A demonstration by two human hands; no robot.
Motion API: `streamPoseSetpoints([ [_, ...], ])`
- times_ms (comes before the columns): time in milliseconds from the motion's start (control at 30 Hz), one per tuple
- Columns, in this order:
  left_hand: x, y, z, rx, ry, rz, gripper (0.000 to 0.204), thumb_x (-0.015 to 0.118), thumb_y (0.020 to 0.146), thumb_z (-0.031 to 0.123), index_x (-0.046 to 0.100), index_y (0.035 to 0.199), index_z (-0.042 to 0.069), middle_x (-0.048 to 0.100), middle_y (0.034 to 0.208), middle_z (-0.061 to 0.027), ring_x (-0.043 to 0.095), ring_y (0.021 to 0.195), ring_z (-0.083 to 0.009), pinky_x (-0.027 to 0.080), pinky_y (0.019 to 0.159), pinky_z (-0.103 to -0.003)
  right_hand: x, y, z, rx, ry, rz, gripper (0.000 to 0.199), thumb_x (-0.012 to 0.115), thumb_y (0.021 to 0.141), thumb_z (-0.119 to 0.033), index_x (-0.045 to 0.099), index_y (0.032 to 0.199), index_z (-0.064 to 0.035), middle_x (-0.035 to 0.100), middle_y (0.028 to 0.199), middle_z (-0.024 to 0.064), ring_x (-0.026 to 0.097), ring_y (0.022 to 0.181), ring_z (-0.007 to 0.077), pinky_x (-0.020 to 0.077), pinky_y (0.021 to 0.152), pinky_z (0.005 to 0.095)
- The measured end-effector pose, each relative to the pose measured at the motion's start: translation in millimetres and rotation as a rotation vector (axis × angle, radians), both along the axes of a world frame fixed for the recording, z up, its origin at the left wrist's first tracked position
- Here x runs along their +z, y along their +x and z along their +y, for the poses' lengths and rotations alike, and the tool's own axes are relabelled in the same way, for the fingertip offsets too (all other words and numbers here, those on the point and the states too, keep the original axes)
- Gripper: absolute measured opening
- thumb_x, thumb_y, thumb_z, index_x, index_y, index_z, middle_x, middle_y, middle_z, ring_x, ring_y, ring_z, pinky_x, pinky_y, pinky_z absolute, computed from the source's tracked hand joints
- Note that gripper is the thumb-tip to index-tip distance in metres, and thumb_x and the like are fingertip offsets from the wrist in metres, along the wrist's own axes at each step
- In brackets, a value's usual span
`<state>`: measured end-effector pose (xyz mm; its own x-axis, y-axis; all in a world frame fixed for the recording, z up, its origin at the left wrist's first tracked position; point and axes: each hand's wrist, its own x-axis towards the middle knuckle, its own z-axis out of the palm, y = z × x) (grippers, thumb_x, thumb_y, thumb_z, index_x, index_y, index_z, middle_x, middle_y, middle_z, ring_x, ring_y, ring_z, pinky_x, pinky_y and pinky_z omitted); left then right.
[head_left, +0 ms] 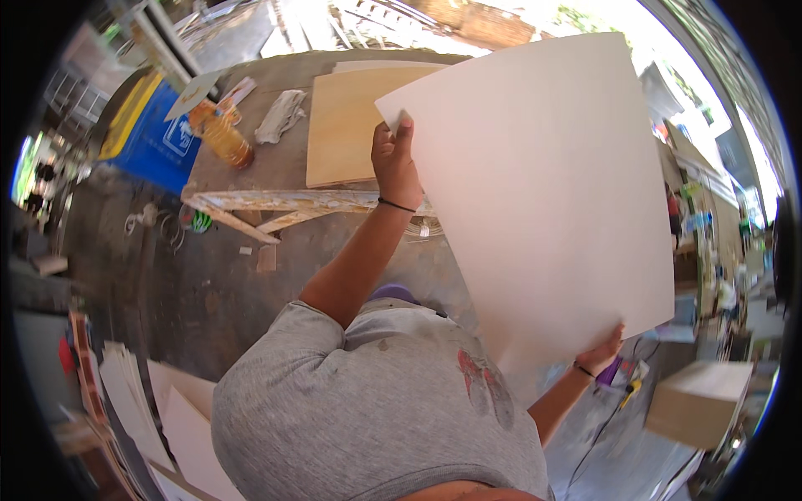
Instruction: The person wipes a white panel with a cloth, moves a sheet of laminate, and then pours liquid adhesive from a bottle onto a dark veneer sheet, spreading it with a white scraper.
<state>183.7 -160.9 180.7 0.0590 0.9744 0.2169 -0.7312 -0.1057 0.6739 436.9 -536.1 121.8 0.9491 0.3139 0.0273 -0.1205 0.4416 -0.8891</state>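
Landmark: the big white sheet (543, 192), a thin pale board held up in front of the person's body; all places below are relative to it.
Bottle: an amber plastic bottle (224, 136) lies on the workbench (251, 179), far to the left of the sheet, near a crumpled grey cloth (281, 115).
Wood panel: a light plywood panel (351, 125) lies flat on the bench, just left of the sheet's upper-left corner & partly behind it.
Left hand: the left hand (394, 163) is clamped on the sheet's upper-left corner, thumb on the near face, other fingers behind the edge (not seen).
Sheet position: in the air, above the bench edge & the floor, tilted; not resting on anything I can see.
Long axis: runs approx. from the upper-left corner to the lower-right corner, so the two grips sit at opposite ends of the diagonal.
Right hand: the right hand (603, 346) is closed on the lower edge near the lower-right corner, fingers curled under.
Nearer hand: the right hand is closer to the body; the left arm is stretched out.
Box: a tan box (697, 401) stands below & right of the sheet.
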Motion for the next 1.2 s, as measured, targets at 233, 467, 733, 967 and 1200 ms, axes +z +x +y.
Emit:
streamPoseSetpoints([
  [233,-66.9,-27.8,9.5,0.177,-0.363,0.217,0.026,0.066,0.084,0.023,0.051,0.099,0.009,0.052,0.074,0.0032,0.046,0.064,-0.0047,0.040,0.061,-0.024,73.4,101.5,98.8,0.083,-0.325,-0.223,0.043,0.047,0.094,-0.029,0.049,0.120,0.0049,0.056,0.113,0.0133,0.057,0.097,0.0231,0.0491,0.081,0.0350],
  [467,-105.1,-41.6,17.8,0.562,-0.553,0.130,0.029,0.073,0.079,0.019,0.048,0.091,0.010,0.047,0.069,0.0034,0.044,0.058,-0.0052,0.036,0.048,-0.020,100.3,169.1,242.4,0.342,-0.478,-0.542,0.045,0.047,0.094,-0.029,0.045,0.127,0.0026,0.054,0.120,0.0146,0.057,0.100,0.0251,0.0481,0.083,0.0343],
  [733,-141.4,-55.5,39.7,0.817,-0.778,0.062,0.017,0.066,0.083,0.017,0.051,0.089,0.009,0.047,0.069,0.0034,0.044,0.059,-0.0050,0.035,0.047,-0.020,125.7,126.3,414.2,0.705,-0.364,-0.500,0.039,0.045,0.095,-0.023,0.047,0.123,0.0052,0.057,0.113,0.0140,0.058,0.097,0.0224,0.0475,0.081,0.0309],
  [967,-159.9,-57.7,54.8,1.079,-0.826,-0.165,0.015,0.071,0.078,0.012,0.058,0.082,0.007,0.053,0.065,0.0013,0.046,0.054,-0.0069,0.038,0.049,-0.023,106.3,114.6,505.3,0.969,-0.338,-0.360,0.039,0.044,0.097,-0.025,0.047,0.120,0.0052,0.058,0.101,0.0117,0.058,0.090,0.0183,0.0482,0.078,0.0293],
  [1200,-172.1,-62.9,92.4,1.374,-0.994,0.059,0.020,0.076,0.069,0.015,0.065,0.080,0.002,0.065,0.074,-0.0077,0.059,0.064,-0.0159,0.048,0.062,-0.029,89.8,115.8,544.3,1.087,-0.473,-0.398,0.044,0.043,0.097,-0.030,0.045,0.124,0.0042,0.056,0.111,0.0136,0.058,0.095,0.0211,0.0502,0.081,0.0310],
])
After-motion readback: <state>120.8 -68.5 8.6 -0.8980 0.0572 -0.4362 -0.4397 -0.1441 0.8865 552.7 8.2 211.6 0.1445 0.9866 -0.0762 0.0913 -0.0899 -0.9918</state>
